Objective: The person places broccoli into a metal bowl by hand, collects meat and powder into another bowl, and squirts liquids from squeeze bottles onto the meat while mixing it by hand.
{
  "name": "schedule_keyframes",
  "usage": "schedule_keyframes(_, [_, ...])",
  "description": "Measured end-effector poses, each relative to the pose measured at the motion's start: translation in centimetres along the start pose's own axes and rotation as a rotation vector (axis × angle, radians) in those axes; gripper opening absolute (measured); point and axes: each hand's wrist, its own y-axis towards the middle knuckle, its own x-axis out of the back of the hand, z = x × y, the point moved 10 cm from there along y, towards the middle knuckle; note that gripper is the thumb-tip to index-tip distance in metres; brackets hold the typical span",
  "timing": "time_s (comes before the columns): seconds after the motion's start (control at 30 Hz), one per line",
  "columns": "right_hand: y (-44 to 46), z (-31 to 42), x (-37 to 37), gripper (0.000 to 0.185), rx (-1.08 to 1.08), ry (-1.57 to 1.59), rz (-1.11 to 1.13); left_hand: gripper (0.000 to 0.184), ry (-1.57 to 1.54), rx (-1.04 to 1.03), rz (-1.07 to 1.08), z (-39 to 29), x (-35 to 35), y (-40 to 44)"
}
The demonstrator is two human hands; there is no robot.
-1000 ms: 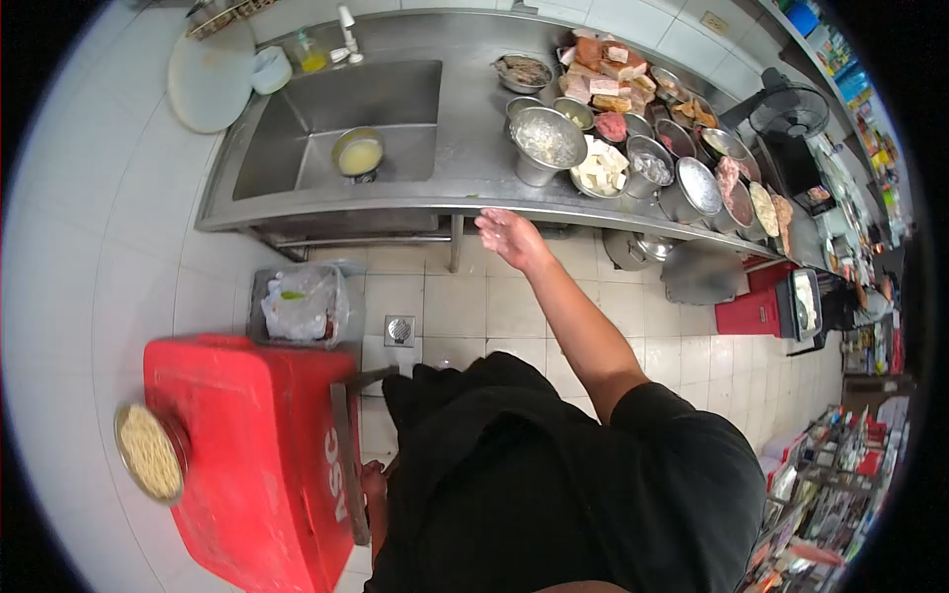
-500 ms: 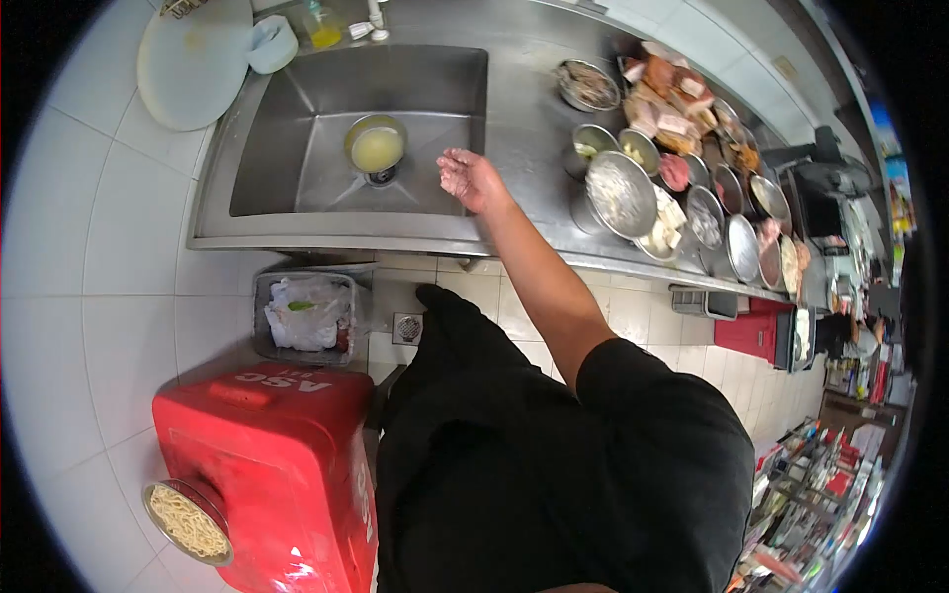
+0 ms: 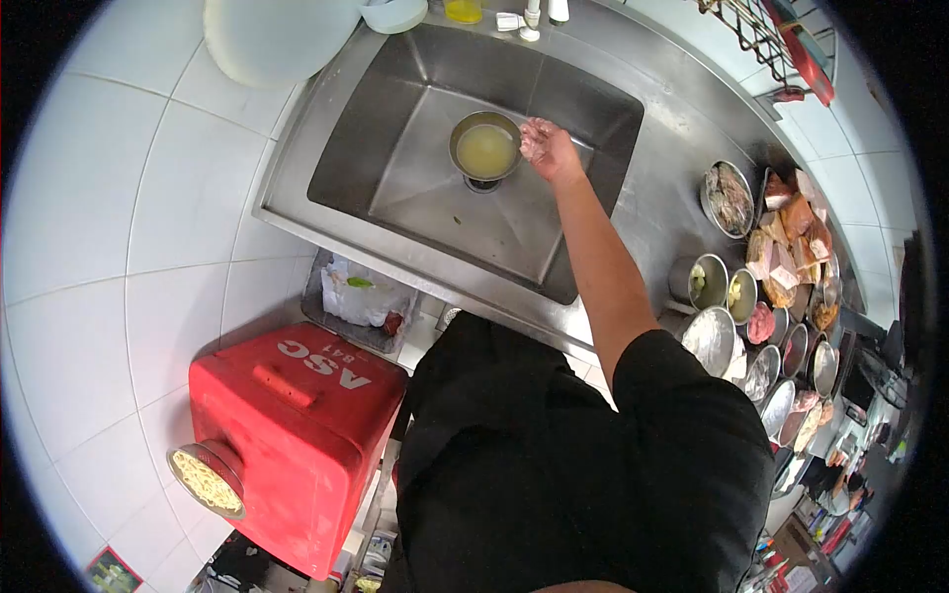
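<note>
My right hand (image 3: 547,148) is over the steel sink (image 3: 395,168), just right of a metal bowl (image 3: 487,146). Its fingers are loosely curled and slightly apart, with a pale, floury-looking coating on them. I see nothing held in it. The bowl contains cloudy yellowish liquid and stands near the drain on the sink floor. Whether my fingertips touch the bowl's rim, I cannot tell. My left hand is out of view.
On the right counter stand several metal pots (image 3: 698,281), a bowl of dark food (image 3: 728,201) and a pile of meat chunks (image 3: 794,242). Below, left, are a red box (image 3: 297,405) with a bowl of noodles (image 3: 208,481) and a lined bin (image 3: 361,306).
My right hand has moved from the sink's right edge to beside the bowl of liquid. The camera view has turned and shifted, so the sink appears farther right.
</note>
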Motion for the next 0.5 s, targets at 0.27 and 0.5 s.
schedule_keyframes(0.27, [-4.5,3.3,1.7,0.018,0.198,-0.231,0.061,0.015,0.099,-0.048,0.071,-5.4,-2.8,2.2])
schedule_keyframes(0.5, [-28.1,21.6,-1.5,0.020,0.523,-0.536,-0.037,0.016,0.256,-0.181,0.235,-11.2,-6.1,7.4])
